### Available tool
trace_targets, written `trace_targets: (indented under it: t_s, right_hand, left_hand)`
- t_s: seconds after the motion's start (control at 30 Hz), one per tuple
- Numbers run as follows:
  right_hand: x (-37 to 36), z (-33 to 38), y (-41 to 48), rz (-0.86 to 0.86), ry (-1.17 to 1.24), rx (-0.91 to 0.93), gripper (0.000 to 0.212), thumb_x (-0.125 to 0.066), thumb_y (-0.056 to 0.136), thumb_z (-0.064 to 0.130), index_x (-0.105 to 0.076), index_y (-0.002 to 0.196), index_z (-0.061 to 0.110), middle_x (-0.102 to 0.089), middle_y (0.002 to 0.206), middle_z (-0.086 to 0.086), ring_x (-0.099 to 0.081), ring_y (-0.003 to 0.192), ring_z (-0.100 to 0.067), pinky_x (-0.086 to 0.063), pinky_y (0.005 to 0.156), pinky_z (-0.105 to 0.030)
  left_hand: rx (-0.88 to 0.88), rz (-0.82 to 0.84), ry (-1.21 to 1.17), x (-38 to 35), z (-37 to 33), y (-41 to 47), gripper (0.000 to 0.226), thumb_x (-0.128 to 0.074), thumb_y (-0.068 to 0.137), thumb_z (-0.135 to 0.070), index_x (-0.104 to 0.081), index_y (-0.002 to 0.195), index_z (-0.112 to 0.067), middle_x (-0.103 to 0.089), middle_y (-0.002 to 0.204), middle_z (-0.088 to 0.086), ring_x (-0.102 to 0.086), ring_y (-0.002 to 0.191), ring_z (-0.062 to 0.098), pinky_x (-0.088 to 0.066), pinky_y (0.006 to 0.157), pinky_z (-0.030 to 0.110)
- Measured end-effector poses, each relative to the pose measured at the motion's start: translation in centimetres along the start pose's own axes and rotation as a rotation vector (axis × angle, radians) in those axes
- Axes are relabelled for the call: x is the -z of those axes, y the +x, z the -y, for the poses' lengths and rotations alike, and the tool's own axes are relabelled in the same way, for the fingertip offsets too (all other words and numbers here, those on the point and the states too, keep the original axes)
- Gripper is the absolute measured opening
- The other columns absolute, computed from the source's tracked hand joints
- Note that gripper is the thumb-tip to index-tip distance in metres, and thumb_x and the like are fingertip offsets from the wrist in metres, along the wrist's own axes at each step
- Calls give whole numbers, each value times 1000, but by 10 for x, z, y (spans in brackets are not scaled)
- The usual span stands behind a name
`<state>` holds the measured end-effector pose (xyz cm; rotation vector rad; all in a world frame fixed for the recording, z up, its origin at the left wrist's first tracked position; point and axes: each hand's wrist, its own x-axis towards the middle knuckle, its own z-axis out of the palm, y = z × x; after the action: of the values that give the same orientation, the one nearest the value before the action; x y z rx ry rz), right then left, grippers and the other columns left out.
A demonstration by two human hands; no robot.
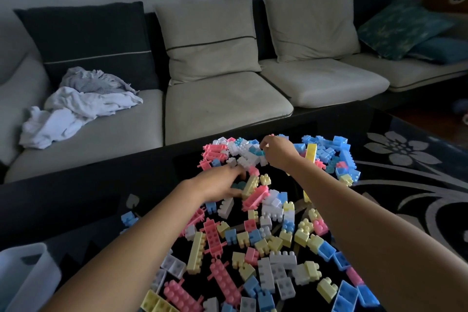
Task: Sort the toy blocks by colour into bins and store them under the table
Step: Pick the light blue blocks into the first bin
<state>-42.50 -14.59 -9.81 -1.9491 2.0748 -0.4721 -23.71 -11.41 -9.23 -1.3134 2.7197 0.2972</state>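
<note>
the toy blocks (255, 235) are lying in a loose heap of pink, blue, yellow and white across the black table (126, 185). the left hand (220, 183) is reaching into the middle of the heap, thumb and fingers spreading around a teal block (239, 185) (blur is hiding whether it is actually gripping it). the right hand (277, 151) is hovering over the far blocks, fingers curling down; i cannot tell whether it is pinching one. a pale bin (25, 268) is showing at the near left. crumpled laundry (76, 106) is lying on the sofa (222, 109).
</note>
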Motion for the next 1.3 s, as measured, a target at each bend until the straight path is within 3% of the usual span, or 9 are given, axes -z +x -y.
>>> trace_targets:
  t_s: [0.17, 0.37, 0.57, 0.73, 0.87, 0.97, 1.03, 1.1, 1.3]
  right_hand:
    - [-1, 3, -2, 18, -72, 12, 28, -45, 96, 23, -62, 114, 8, -64, 111, -11, -60, 99, -25, -50, 85, -35]
    - [3, 9, -1, 228, -127, -16, 33, -56, 92, 31, -59, 113, 6, -59, 88, -5, -49, 68, -11, -41, 60, -19]
    - [2, 6, -25, 171, -165, 47, 30, -55, 92, 12, -55, 123, 10, -52, 89, -1, -46, 63, -8, -37, 51, -16]
    - [19, 0, -53, -34, 284, -42, 23, -58, 91, 35, -56, 104, 15, -53, 81, 0, -47, 59, -9, -37, 49, -18]
    - [39, 3, -75, 128, 1238, -386, 28, -55, 92, 39, -56, 91, 11, -40, 63, 1, -32, 52, -7, -29, 46, -17]
    - [46, 9, -92, 337, 1724, -403, 22, -44, 97, 29, -51, 98, 8, -41, 67, -3, -34, 55, -8, -34, 44, -16]
    - [48, 19, -104, 398, 1872, -349, 23, -37, 98, 23, -52, 99, 5, -48, 75, -8, -42, 61, -10, -42, 46, -17]
    - [48, 33, -115, 425, 1942, -307, 26, -35, 97, 19, -55, 104, 3, -54, 87, -14, -51, 71, -15, -52, 54, -22]
    - [43, 85, -149, 511, 2019, -259, 30, -33, 95, 10, -54, 113, 0, -58, 108, -22, -58, 96, -28, -57, 72, -37]
  left_hand:
    - [10, -28, 0, -12, -11, 3, 44, -47, 96, -28, -35, 137, -18, -59, 100, 8, -59, 83, 22, -48, 70, 38]
    - [70, -10, -87, -16, -17, -4, 61, -42, 97, -18, -13, 150, -24, -54, 93, 9, -51, 71, 18, -43, 65, 34]
    - [81, -61, -9, -18, -24, -21, 31, -43, 97, -15, -41, 127, -10, -53, 91, 8, -57, 79, 25, -43, 65, 37]
    - [145, -32, -52, -18, -25, -29, 27, -41, 98, -13, -41, 125, -10, -51, 94, 6, -54, 79, 21, -45, 68, 36]
    - [239, -200, -441, -5, -24, -43, 20, -43, 99, -22, -47, 116, -13, -54, 92, -1, -52, 74, 9, -44, 62, 24]
    - [379, -382, -1309, 19, -25, -57, 21, -50, 97, -20, -54, 110, -5, -54, 82, 4, -51, 65, 10, -47, 54, 20]
    - [305, -401, -2048, 37, -26, -78, 17, -49, 96, -15, -55, 100, 0, -53, 77, 10, -51, 62, 11, -50, 48, 18]
    - [158, -337, -2487, 47, -25, -102, 20, -44, 98, -16, -54, 89, -1, -52, 69, 10, -53, 55, 12, -50, 45, 18]
    - [47, -259, -2764, 40, -15, -165, 30, -41, 98, -19, -57, 91, 6, -55, 80, 17, -62, 57, 22, -54, 47, 26]
